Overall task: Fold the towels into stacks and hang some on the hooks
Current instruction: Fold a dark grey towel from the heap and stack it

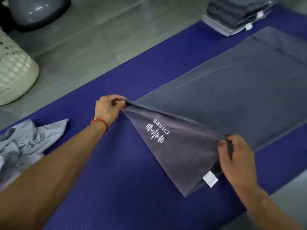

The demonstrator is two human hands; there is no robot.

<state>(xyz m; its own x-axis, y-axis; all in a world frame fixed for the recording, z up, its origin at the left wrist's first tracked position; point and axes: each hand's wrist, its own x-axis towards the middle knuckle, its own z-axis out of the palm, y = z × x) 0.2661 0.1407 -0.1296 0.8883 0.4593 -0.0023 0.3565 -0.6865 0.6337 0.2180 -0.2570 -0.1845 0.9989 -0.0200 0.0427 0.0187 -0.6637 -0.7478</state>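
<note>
Towel (232, 90) lies half-spread on the mat (116, 171), its near end lifted between left hand (108, 108) and right hand (235, 156), each pinching a corner. Beyond the grip sits a folded stack (232, 15); left of it a crumpled cloth (31, 138) waits, and hanging looks not yet begun.

— What am I seeing on the arms?
— I'm seeing both forearms bare, no sleeves showing. The left wrist is wearing a thin red thread bracelet (100, 123).
— And the hands?
— I'm seeing them bare too, nothing else worn.
</note>
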